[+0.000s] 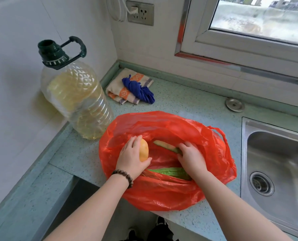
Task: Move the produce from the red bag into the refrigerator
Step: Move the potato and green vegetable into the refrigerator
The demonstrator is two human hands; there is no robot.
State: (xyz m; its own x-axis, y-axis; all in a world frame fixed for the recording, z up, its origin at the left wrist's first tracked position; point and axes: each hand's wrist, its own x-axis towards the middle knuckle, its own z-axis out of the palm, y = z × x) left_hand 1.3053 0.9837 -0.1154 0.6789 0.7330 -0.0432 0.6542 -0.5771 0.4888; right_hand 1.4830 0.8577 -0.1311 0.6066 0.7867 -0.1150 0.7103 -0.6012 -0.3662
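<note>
Inside the open red bag (pixel 162 192) on the table (pixel 188 105), left hand (pixel 130 158) grips a potato (pixel 144 152); right hand (pixel 191 156) grasps a pale green stalk (pixel 164 145).

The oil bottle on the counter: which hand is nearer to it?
Left. The left hand, holding a potato over the red bag, is just right of the oil bottle. The right hand is farther right, inside the bag.

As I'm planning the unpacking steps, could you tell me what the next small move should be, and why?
Probably lift both hands out of the red bag: the left hand already grips a potato, and the right hand grips a pale green stalk inside the bag's open mouth.
</note>
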